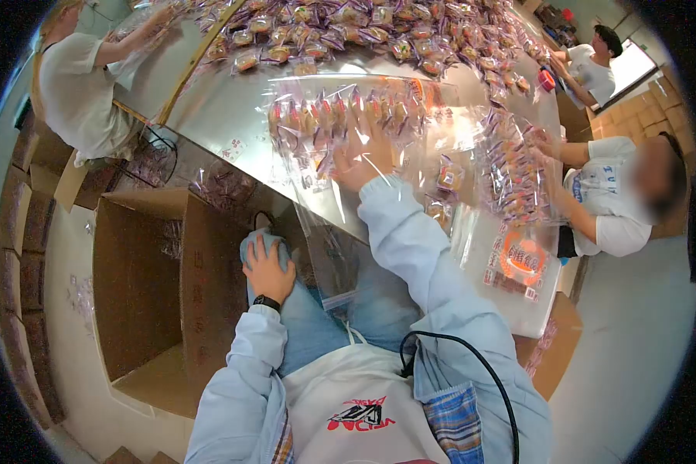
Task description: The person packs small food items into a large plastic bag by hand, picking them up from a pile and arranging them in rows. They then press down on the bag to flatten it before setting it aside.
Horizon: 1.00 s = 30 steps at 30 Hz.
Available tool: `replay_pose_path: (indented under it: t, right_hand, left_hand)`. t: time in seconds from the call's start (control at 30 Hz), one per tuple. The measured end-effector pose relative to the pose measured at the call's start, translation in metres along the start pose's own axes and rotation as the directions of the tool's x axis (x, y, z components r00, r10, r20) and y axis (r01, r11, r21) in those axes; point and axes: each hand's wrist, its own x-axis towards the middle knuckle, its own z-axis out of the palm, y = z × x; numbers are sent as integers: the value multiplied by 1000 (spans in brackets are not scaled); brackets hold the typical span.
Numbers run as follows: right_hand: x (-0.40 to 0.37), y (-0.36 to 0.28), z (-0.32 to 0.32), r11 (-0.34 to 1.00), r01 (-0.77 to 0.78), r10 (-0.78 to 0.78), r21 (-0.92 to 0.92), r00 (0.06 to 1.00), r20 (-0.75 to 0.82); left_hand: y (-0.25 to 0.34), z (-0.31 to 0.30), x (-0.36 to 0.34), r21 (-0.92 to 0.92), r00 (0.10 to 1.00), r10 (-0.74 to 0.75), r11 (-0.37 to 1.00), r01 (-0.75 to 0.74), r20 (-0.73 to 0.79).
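My left hand (pixel 269 271) lies on my knee with its fingers spread, a dark watch on the wrist. Over the metal table, my right hand (pixel 363 158) reaches into or under a clear plastic bag (pixel 329 255); glare hides which. Its fingers look stretched out against a row of small wrapped snack packets (pixel 305 120) standing side by side in the plastic. The bag's loose end hangs over the table edge above my lap. Beside my right forearm are a few single packets (pixel 449 175) and a stack of printed clear bags (pixel 510 267).
A big pile of wrapped packets (pixel 348 31) covers the far table (pixel 224 116). An open cardboard box (pixel 143 286) stands at my left. On the right, a co-worker (pixel 615 193) handles another packet row (pixel 514 166). Other people (pixel 77 93) work at the left and far right.
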Motion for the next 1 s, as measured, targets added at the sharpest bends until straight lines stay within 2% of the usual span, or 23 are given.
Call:
replay_pose_path:
  t: [0.13,0.23,0.27,0.37,0.4,0.5,0.53,0.63,0.67,0.77,0.8,0.9,0.93,1.0]
  right_hand:
    - [26,20,18,978,14,7,-207,995,103]
    - [37,29,32,994,-44,64,-102,976,209]
    - [32,32,36,986,-17,43,-168,987,156]
    - [37,41,41,990,22,5,-136,980,197]
    - [39,34,38,992,-16,40,-127,981,192]
    - [34,34,42,993,9,5,-120,993,114]
    - [38,33,39,992,-8,25,-123,990,137]
    - [51,19,26,961,-46,157,-271,903,401]
    - [41,26,40,962,11,73,-273,952,297]
    - [52,20,33,992,58,-19,-112,947,322]
    - [47,28,48,995,95,-98,22,954,283]
    - [53,29,58,983,180,-162,-39,946,282]
    - [54,26,58,986,163,-160,-25,981,113]
    - [51,27,59,985,18,-49,174,983,176]
  left_hand:
    - [4,-3,7,-22,1000,-29,999,30,1]
    - [7,-3,9,-6,999,-36,999,36,0]
    - [7,-2,11,-1,999,-35,999,35,-5]
    - [9,3,15,66,998,-20,998,23,-52]
    - [11,4,17,79,998,-23,997,27,-52]
    - [14,1,23,111,999,-30,993,33,-27]
    - [15,-2,25,112,999,-40,993,41,-8]
    - [16,-4,30,69,999,-48,996,49,-13]
    - [18,-3,31,44,998,-50,998,51,-23]
    - [19,2,32,60,998,-53,997,54,-19]
    - [19,2,30,69,999,-49,996,50,-20]
    - [21,2,29,81,999,-30,996,31,-22]
    - [20,3,28,77,999,-26,997,28,-26]
    - [19,3,30,88,999,-25,996,27,-29]
